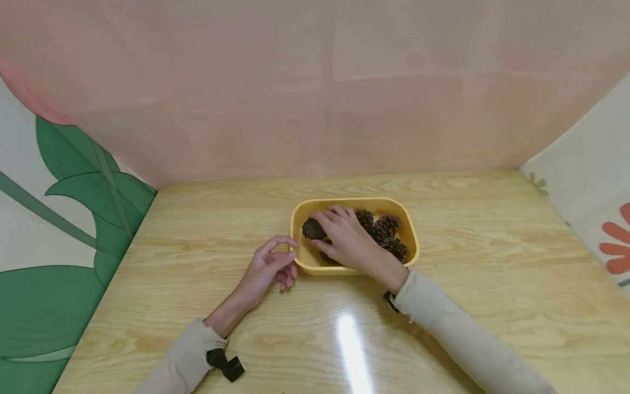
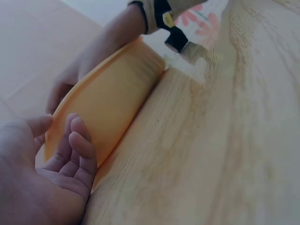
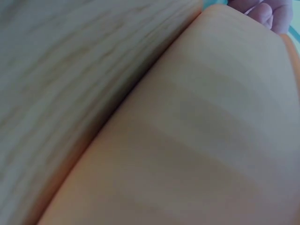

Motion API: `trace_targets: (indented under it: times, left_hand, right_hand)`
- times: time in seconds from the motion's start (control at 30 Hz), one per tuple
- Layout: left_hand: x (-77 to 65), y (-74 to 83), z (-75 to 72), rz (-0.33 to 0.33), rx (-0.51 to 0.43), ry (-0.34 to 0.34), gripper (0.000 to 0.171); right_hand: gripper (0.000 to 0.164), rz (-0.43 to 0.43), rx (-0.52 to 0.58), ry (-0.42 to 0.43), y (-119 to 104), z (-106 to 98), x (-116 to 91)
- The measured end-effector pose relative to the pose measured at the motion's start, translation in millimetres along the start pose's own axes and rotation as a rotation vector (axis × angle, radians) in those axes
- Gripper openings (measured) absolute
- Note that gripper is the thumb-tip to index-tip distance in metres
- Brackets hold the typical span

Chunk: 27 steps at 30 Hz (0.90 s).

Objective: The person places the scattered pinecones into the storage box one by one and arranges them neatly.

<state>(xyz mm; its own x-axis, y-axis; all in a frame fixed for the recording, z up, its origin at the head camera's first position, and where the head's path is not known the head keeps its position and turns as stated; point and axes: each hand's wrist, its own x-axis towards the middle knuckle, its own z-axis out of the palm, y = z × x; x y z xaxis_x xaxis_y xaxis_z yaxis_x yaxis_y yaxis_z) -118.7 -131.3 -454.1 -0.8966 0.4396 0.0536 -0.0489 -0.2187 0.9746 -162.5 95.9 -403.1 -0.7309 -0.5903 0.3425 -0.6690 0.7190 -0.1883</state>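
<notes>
A yellow plastic tub (image 1: 306, 264) stands on the table with several brown pine cones (image 1: 386, 227) in it. Reaching in over the near rim, my right hand (image 1: 346, 235) pinches a pine cone (image 1: 313, 229) between thumb and fingers at the tub's left end. Part of another cone shows beneath that palm. At the left end of the rim, my left hand (image 1: 268, 271) pinches the edge with thumb and forefinger. In the left wrist view, the other fingers (image 2: 82, 145) of this hand curl beside the outer wall. The right wrist view mostly shows the tub's side (image 3: 187, 126).
The wood-grain table (image 1: 216, 219) runs back to a pinkish cloth wall (image 1: 325, 109). Side panels carry painted green leaves (image 1: 79, 180) on the left and a red flower (image 1: 617, 241) on the right. Black wrist devices (image 1: 226, 365) sit at the sleeve cuffs.
</notes>
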Motion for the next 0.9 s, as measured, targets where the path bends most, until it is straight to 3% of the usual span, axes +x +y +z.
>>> trace_targets:
  times: [0.53,0.9]
  left_hand:
    - [-1.1,-0.4,0.3,0.000,-0.012,-0.004,0.043]
    - [0.4,-0.4,0.0,-0.002,-0.008,-0.012,0.043]
  right_hand:
    - [0.055,0.027,-0.023,-0.048,0.3,-0.6,-0.7]
    - [0.054,0.012,-0.017,-0.034,2.3,0.2,-1.1]
